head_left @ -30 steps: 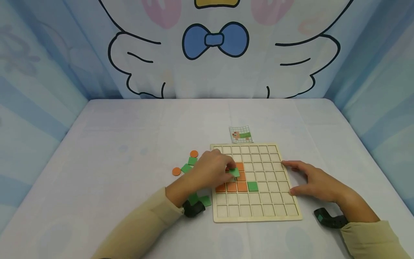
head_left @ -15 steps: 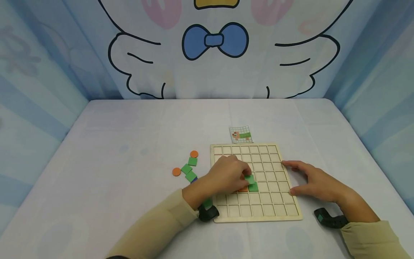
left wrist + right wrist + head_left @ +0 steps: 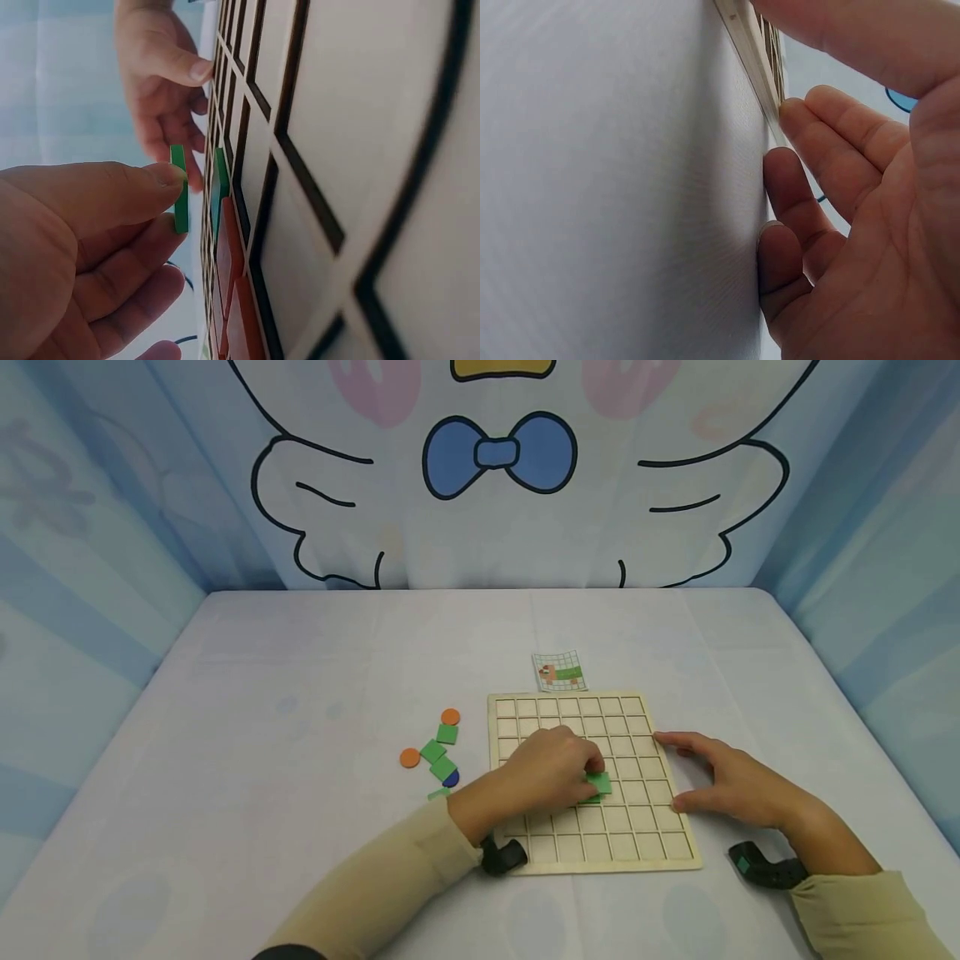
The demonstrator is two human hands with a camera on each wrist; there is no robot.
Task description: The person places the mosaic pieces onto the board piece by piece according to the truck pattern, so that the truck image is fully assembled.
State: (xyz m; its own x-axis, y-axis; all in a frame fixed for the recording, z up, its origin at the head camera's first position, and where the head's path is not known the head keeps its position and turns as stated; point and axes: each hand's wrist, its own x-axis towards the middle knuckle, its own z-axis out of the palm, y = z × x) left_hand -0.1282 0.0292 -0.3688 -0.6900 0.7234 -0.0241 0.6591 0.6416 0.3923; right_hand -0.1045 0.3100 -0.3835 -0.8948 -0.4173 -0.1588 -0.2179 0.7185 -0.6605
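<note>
My left hand (image 3: 551,768) pinches a green square tile (image 3: 178,191) between thumb and fingertips, held on edge just off the wooden grid board (image 3: 600,867). Close beside it in the left wrist view, another green square tile (image 3: 220,187) lies on the board, with orange square tiles (image 3: 244,322) in cells nearer that camera. From the head, the left hand covers the orange ones. My right hand (image 3: 738,785) rests at the board's right edge, thumb and fingertips touching the rim and the fingers loosely bent. The right wrist view has its lower fingers on the tabletop.
Left of the board lie loose pieces: an orange disc (image 3: 450,717), a second orange disc (image 3: 409,758), several green squares (image 3: 432,751) and a blue disc (image 3: 451,778) partly under one of them. A small picture card (image 3: 558,672) with a gridded pattern lies behind the board.
The left hand has carried its green tile rightward across the board, from above the orange tiles to around the placed green one. The right hand and the board have stayed put.
</note>
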